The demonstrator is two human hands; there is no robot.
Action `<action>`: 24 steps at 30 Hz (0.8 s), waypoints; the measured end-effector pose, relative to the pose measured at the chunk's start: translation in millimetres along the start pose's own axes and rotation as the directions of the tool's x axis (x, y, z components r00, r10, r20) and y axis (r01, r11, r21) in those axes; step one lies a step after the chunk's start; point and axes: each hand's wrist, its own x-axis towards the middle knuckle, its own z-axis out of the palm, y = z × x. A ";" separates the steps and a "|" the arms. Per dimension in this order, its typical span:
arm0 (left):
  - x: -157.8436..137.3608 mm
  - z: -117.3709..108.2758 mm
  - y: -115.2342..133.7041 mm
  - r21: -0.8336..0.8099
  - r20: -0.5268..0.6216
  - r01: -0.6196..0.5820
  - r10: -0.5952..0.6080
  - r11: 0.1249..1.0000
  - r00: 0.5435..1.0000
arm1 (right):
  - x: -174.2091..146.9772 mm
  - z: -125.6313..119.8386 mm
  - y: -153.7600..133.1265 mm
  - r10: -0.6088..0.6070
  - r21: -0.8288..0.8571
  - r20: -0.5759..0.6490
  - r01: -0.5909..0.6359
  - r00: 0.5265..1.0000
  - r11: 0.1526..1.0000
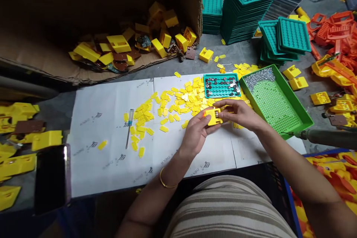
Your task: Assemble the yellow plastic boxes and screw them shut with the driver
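A small yellow plastic case (213, 116) with a dark slot holding metal parts rests in my left hand (196, 130), whose fingers close around it. My right hand (237, 113) has thumb and fingertips together at the slot on the case's right side; anything pinched there is too small to make out. Just beyond, a teal tray (222, 91) carries several round black and silver button cells. Flat yellow plastic covers (192, 98) lie scattered over the white board (103, 167) around the tray and to its left.
A green perforated basket (281, 104) with small metal screws stands right, near a powered screwdriver (320, 135). A hand screwdriver (129, 128) lies left, beyond a phone (52, 178). A cardboard box (97, 7) holds yellow cases. Stacked teal trays (248, 11) and orange parts (337, 33) stand behind.
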 end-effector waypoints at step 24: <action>-47.2 -0.3 -14.7 0.074 -0.155 0.143 -0.131 0.987 0.979 | -11.9 -6.8 14.2 -0.265 -0.851 -0.200 -0.034 0.943 0.523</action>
